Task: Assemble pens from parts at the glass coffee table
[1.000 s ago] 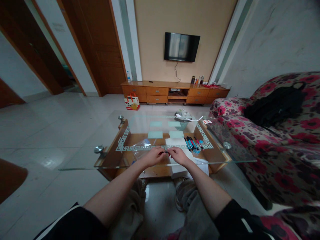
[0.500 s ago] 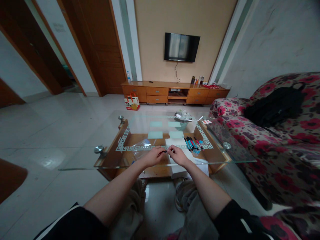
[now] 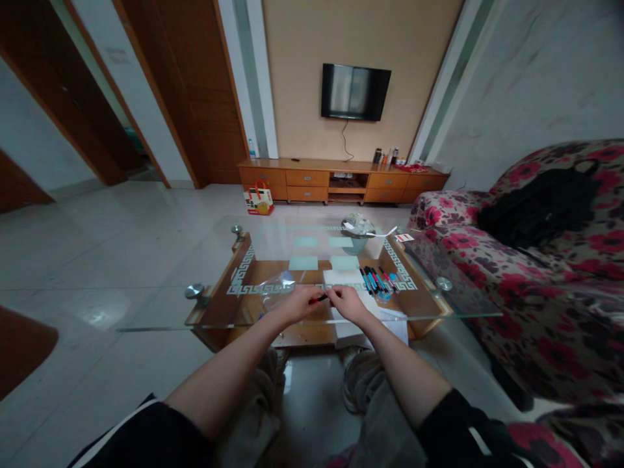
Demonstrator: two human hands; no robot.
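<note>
Left hand (image 3: 301,303) and right hand (image 3: 347,302) brought close together over the near edge of the glass table (image 3: 219,312), fingertips of both pinched on one thin pen (image 3: 322,298) spanning the small gap between them. Dark barrel with a hint of red at the middle, too small to tell whether cap and body are being pulled apart or pressed together. Both grips closed on the pen, left on one end, right on the other.

Judged light and stiff: a narrow plastic stick, smooth and likely a little slippery, apt to roll if set flat on glass. Best held as here, with fingertip pinches near each end and thumbs opposing forefingers, not around the slim middle. Little force needed; a hard bend across the barrel could crack it.

Just beyond the right hand, a white paper pad (image 3: 347,281); further out on that side, a row of loose pens (image 3: 376,279) in blue, red and black. Just beyond the left hand, a crumpled clear plastic bag (image 3: 275,288). Well past both grips, a small basket (image 3: 355,235) at the far edge
</note>
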